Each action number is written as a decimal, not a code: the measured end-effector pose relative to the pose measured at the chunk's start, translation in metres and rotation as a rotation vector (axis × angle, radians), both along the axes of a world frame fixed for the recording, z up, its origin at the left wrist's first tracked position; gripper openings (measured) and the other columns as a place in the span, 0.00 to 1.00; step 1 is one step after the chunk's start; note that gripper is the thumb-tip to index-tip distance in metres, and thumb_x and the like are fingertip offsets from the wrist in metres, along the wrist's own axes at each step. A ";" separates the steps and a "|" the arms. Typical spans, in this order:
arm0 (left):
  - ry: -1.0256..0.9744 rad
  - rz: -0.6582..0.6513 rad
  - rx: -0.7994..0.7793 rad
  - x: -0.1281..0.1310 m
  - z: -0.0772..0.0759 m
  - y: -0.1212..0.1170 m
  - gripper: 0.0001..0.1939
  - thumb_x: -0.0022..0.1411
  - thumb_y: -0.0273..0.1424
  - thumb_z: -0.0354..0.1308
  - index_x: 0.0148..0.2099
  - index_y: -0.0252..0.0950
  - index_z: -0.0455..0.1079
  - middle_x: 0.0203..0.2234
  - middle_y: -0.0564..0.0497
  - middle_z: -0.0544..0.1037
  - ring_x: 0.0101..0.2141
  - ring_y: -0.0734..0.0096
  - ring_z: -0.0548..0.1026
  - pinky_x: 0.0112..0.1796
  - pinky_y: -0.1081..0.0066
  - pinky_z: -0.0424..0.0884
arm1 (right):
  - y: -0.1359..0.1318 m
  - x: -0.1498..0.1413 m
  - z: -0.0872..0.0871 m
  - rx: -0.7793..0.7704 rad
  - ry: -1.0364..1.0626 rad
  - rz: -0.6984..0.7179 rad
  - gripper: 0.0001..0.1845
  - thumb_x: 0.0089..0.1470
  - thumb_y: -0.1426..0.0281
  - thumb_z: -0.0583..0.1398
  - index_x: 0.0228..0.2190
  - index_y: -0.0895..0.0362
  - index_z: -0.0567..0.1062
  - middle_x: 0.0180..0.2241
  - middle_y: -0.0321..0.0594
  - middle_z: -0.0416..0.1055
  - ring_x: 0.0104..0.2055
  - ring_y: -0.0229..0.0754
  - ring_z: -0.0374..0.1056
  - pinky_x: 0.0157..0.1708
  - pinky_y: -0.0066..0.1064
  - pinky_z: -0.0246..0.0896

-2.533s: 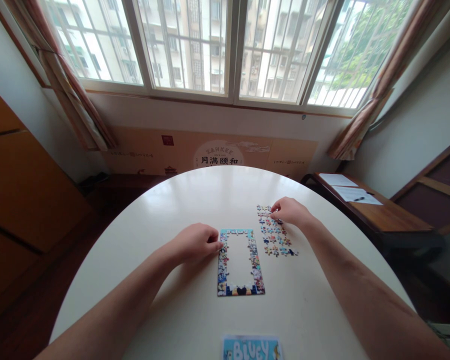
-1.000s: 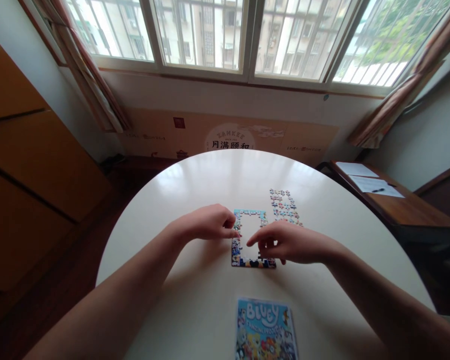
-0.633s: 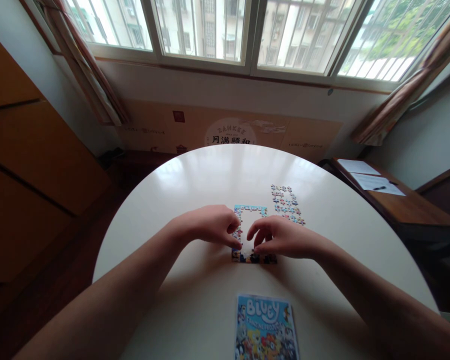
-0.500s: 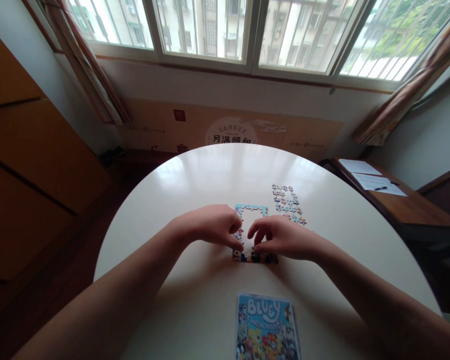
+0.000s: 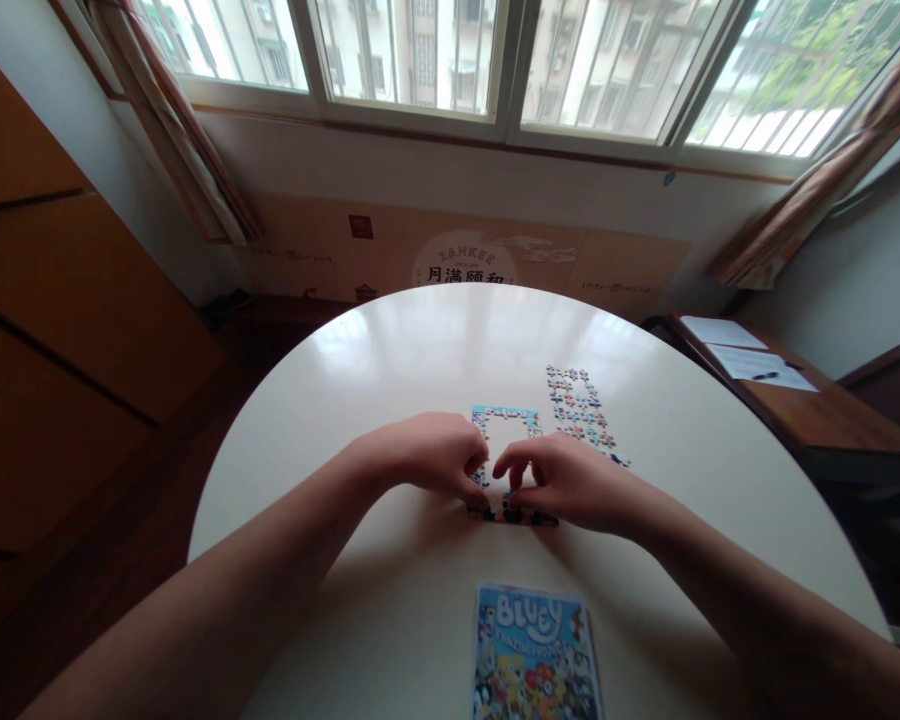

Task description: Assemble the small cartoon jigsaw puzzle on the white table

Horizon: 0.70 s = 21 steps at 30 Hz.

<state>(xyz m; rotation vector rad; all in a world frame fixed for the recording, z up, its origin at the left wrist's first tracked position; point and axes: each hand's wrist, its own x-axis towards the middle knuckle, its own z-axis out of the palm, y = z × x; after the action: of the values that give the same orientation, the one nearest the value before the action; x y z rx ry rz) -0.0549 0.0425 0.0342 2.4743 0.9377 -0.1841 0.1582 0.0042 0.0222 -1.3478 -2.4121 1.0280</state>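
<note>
Perhaps the puzzle frame (image 5: 506,412) is skewed toward the counter's (image 5: 390,350) left edge if the piece (image 5: 507,499) pinched by the right hand (image 5: 561,480) is forced; the left hand's (image 5: 442,455) grip is unclear.

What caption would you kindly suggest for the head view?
Left hand and right hand at a colourful rectangular jigsaw border on a glossy white rounded table.

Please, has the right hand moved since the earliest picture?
Yes. Judged against the white table, the right hand has moved leftward and nearer the person, from the loose pieces to the puzzle frame.
</note>
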 end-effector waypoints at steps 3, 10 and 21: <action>0.016 0.009 -0.002 0.001 0.000 0.000 0.14 0.53 0.42 0.66 0.26 0.38 0.71 0.19 0.53 0.70 0.21 0.73 0.62 0.25 0.68 0.55 | -0.001 -0.001 0.000 0.018 -0.017 0.001 0.14 0.48 0.75 0.64 0.37 0.49 0.81 0.33 0.32 0.79 0.31 0.37 0.70 0.30 0.27 0.58; 0.030 -0.014 0.014 0.001 0.001 0.001 0.17 0.52 0.44 0.66 0.25 0.37 0.70 0.19 0.54 0.70 0.20 0.74 0.61 0.23 0.69 0.53 | -0.007 -0.005 0.006 0.192 -0.179 0.031 0.08 0.49 0.74 0.64 0.32 0.50 0.81 0.31 0.34 0.77 0.35 0.40 0.70 0.33 0.30 0.56; 0.024 0.000 -0.017 -0.002 0.000 0.003 0.19 0.53 0.47 0.65 0.25 0.37 0.69 0.20 0.53 0.72 0.21 0.73 0.63 0.24 0.69 0.55 | -0.018 0.018 0.025 0.314 -0.250 0.115 0.12 0.55 0.72 0.62 0.40 0.49 0.83 0.34 0.37 0.80 0.37 0.43 0.73 0.34 0.32 0.60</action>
<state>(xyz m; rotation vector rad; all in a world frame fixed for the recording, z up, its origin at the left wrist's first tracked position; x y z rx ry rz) -0.0573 0.0456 0.0340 2.4619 0.9419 -0.2220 0.1761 -0.0139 0.0472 -1.3030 -2.7158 0.4935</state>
